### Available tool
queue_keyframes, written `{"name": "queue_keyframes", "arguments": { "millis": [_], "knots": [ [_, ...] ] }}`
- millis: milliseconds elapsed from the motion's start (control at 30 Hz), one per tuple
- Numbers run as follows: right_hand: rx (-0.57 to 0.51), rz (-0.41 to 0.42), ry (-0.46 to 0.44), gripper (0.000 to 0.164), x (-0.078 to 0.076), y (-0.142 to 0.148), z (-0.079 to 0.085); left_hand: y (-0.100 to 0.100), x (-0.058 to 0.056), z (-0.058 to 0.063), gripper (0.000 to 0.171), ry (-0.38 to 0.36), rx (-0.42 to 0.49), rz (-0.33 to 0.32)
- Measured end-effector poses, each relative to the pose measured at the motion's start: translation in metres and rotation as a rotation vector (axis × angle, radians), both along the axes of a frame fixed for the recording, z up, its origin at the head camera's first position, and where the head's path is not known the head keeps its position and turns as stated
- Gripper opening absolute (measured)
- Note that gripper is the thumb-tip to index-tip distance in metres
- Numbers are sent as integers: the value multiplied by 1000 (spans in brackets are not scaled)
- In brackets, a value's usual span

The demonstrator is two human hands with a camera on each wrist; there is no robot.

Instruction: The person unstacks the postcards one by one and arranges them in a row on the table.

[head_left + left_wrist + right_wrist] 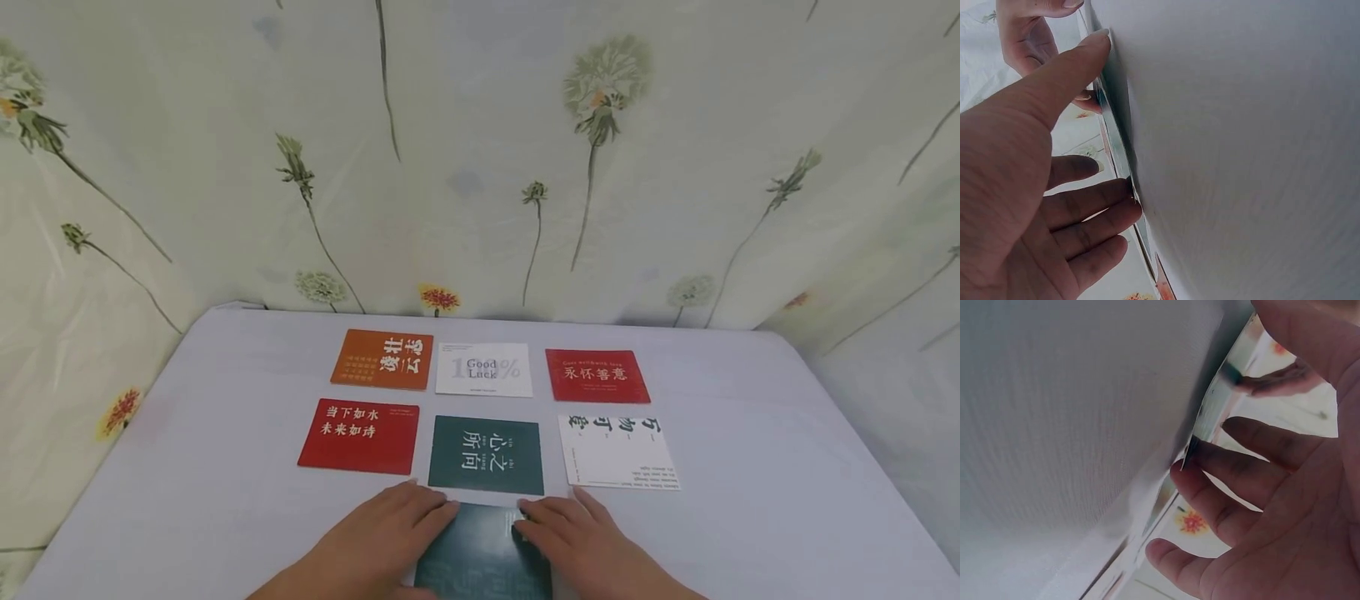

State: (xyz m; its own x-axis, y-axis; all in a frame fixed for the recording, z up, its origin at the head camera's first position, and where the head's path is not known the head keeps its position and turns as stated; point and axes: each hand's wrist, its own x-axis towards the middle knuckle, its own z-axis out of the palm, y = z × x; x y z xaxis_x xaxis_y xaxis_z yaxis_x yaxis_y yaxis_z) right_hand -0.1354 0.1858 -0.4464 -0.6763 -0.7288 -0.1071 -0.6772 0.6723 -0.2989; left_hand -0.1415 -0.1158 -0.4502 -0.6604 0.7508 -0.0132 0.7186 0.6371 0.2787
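A dark green card (483, 554) with a glossy face is at the near edge of the head view, its lower part cut off. My left hand (397, 525) holds its left side, with the thumb near the bottom and fingertips by the upper corner. In the left wrist view the left hand (1054, 187) has thumb and fingers along the thin card edge (1116, 119). My right hand (585, 537) grips the right side, its fingertips over the upper right corner. In the right wrist view the right hand (1260, 487) has two fingertips at the card's corner.
Two rows of cards lie beyond the hands on the white table (225, 500): orange (367, 367), white "Good Luck" (465, 379) and red (596, 392) behind; red (360, 450), green (487, 479) and white (615, 458) in front. A flowered cloth (480, 233) hangs behind.
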Motion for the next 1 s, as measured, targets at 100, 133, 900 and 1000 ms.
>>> {"name": "queue_keyframes", "arguments": {
  "millis": [100,133,900,1000],
  "knots": [
    [4,3,10,90,1,0,-2,0,1,-2,90,26,-7,-4],
    [5,4,14,90,1,0,-2,0,2,-2,90,32,-8,-4],
    [45,-3,85,92,6,1,-14,-2,3,-6,86,105,-72,-20],
    [41,-7,89,91,7,1,-15,-3,4,-6,86,100,-72,-21]
  ]
}}
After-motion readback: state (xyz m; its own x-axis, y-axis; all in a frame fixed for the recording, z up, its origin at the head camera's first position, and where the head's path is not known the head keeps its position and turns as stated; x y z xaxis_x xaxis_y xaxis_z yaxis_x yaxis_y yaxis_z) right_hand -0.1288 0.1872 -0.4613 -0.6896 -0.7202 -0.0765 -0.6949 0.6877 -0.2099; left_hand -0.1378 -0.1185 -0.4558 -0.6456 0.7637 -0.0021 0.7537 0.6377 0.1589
